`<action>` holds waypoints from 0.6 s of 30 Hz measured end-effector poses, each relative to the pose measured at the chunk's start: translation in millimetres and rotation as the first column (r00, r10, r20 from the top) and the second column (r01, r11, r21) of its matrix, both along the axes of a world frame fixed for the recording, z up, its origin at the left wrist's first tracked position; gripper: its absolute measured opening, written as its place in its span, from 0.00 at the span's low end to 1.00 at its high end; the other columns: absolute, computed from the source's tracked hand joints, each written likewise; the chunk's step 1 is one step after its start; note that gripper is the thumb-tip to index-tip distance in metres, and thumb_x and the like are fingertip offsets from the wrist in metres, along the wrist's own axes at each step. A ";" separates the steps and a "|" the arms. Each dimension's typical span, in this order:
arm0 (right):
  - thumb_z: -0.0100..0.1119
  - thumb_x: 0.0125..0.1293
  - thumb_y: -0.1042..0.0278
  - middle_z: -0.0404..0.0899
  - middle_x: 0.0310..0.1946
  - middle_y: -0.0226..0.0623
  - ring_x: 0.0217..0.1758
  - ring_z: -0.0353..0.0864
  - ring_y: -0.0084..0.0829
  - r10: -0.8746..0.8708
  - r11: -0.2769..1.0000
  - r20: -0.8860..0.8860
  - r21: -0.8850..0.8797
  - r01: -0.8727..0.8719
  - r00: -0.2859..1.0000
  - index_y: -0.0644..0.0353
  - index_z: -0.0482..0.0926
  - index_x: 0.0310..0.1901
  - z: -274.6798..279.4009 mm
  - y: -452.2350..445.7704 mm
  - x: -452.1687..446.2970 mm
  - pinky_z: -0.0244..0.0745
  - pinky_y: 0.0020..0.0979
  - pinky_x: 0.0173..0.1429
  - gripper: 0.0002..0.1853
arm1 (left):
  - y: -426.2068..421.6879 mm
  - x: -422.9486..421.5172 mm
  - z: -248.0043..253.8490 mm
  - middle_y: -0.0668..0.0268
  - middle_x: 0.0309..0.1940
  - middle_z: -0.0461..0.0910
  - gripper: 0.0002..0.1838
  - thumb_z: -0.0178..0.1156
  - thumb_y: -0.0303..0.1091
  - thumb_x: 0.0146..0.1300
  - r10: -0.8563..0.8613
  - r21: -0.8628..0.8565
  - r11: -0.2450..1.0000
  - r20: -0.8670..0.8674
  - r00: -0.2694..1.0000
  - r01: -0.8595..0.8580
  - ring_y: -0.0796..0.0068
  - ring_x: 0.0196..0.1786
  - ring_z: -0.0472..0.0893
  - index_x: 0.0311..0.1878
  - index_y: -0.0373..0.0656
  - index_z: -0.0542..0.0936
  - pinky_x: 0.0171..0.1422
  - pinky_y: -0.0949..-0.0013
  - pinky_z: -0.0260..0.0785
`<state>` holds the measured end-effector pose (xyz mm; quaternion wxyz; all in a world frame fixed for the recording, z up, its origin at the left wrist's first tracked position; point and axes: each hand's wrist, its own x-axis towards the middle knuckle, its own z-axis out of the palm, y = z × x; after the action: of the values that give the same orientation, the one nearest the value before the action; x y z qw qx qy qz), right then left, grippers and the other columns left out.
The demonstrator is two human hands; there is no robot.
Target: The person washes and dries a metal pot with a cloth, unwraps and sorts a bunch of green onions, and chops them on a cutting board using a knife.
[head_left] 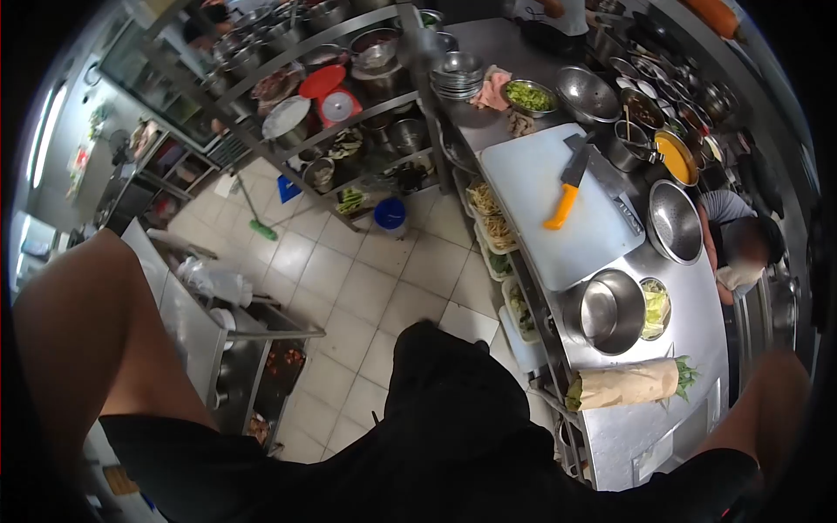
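Both of my arms are raised at the sides, and neither hand shows in the head view. My bent left arm (pixel 70 314) is at the left edge, beside a steel table (pixel 187 327). On the right, my right arm (pixel 772 401) reaches up past the end of the steel counter (pixel 697 327). A brown paper bundle of leafy greens (pixel 628 384) lies on that counter. Beyond it stand a deep steel pot (pixel 621 305) and a bowl of pale cut leaves (pixel 656 309). A knife with an orange handle (pixel 565 199) rests on the white cutting board (pixel 532 187).
Another person (pixel 737 240) stands across the counter. Steel colanders (pixel 674 222), stacked bowls (pixel 457 74) and a yellow-filled pot (pixel 676 159) crowd the counter. A blue bucket (pixel 391 214) and a green broom (pixel 262 229) are on the tiled floor, near a loaded rack (pixel 349 113).
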<state>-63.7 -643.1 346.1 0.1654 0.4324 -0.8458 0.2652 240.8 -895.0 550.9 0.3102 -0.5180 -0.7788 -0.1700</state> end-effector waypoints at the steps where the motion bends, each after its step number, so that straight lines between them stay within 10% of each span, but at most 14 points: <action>1: 0.49 0.71 0.69 0.80 0.49 0.41 0.51 0.80 0.31 -0.026 1.000 0.008 0.011 0.026 1.000 0.69 0.76 0.54 -2.7 -3.9 -1.9 0.75 0.30 0.56 0.15 | -15.1 -8.6 -5.4 0.51 0.55 0.76 0.17 0.52 0.37 0.70 -0.029 0.004 1.000 0.002 1.000 0.029 0.61 0.50 0.78 0.54 0.34 0.77 0.61 0.59 0.68; 10: 0.50 0.69 0.71 0.81 0.47 0.41 0.49 0.80 0.32 -0.306 0.952 0.059 0.046 0.303 0.950 0.68 0.77 0.52 -16.7 -49.6 10.0 0.75 0.30 0.55 0.14 | -145.0 -114.1 -11.8 0.48 0.55 0.76 0.17 0.52 0.37 0.71 -0.447 0.043 0.894 0.028 0.894 0.446 0.57 0.51 0.78 0.52 0.33 0.77 0.61 0.55 0.68; 18: 0.50 0.68 0.73 0.81 0.46 0.40 0.47 0.81 0.32 -0.377 0.926 0.046 0.021 0.376 0.925 0.68 0.78 0.51 -53.3 -85.9 31.4 0.76 0.31 0.54 0.13 | -163.0 -241.5 -43.8 0.45 0.56 0.75 0.16 0.52 0.37 0.71 -0.857 0.106 0.511 -0.019 0.515 0.853 0.53 0.53 0.78 0.50 0.32 0.77 0.62 0.52 0.68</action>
<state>-32.3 -729.0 292.9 0.1896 0.2564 -0.9184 0.2342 -0.6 -1058.1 507.1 0.1981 -0.8144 -0.4187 -0.3495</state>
